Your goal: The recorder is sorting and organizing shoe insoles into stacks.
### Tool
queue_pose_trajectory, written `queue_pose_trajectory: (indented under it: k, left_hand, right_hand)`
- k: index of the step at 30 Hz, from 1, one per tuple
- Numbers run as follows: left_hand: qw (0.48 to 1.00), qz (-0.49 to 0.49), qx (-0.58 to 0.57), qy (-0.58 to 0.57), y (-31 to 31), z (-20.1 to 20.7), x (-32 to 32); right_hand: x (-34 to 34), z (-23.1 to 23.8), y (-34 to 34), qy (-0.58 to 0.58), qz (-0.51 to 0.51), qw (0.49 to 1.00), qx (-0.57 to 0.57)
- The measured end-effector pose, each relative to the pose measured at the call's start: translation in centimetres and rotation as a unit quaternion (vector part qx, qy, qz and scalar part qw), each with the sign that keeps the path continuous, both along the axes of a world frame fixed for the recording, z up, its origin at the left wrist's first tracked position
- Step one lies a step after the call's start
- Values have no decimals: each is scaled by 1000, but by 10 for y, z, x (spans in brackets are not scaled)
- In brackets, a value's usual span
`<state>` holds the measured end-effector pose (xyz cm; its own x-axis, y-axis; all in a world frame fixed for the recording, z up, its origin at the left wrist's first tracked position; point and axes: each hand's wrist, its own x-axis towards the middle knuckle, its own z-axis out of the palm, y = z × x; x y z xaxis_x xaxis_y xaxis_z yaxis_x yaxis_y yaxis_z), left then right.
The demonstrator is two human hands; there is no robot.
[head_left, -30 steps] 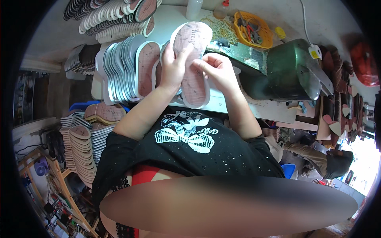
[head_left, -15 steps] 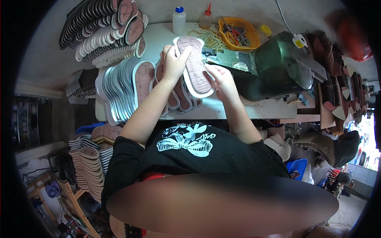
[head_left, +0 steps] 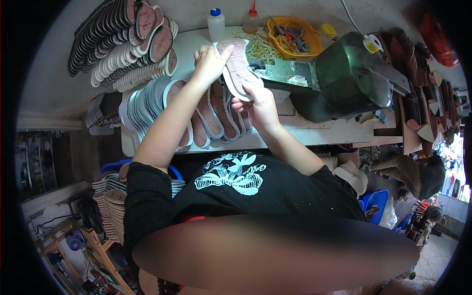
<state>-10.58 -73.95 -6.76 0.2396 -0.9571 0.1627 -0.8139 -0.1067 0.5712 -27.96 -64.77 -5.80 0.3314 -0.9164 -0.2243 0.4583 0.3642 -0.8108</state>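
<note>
Both my hands hold one shoe insole [head_left: 236, 66], brownish-pink on its face with a white rim, raised above the worktable. My left hand [head_left: 208, 65] grips its upper end from the left, thumb on the face. Round the lower right edge closes my right hand [head_left: 261, 109], its thumb on top and its fingers underneath. Below and left of my hands, a leaning row of similar insoles [head_left: 216, 115] lies along the white table [head_left: 314, 132]. More insoles with pale grey edges [head_left: 142, 109] lean at the row's left end, partly hidden by my left forearm.
A dark green machine [head_left: 339, 81] stands right of my hands. Behind are a yellow basket [head_left: 310, 37] of tools, a blue-capped bottle [head_left: 216, 27], a red-tipped bottle [head_left: 250, 22] and loose pale bands [head_left: 263, 49]. Insole stacks [head_left: 110, 42] rise at the far left.
My right hand has moved left and inward, now wrapping the insole's lower end instead of touching its right edge. The insole has shifted slightly up and left with my left hand.
</note>
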Motion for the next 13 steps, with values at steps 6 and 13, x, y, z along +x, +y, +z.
queue_pose_trajectory:
  k: [6, 13]
  left_hand:
    - [951, -269, -102, -117, -29, 33, 26]
    - [798, -528, 221, -188, -67, 71, 21]
  right_hand:
    - [14, 0, -14, -25, 0, 1000, 12]
    - [18, 3, -16, -23, -6, 1000, 13]
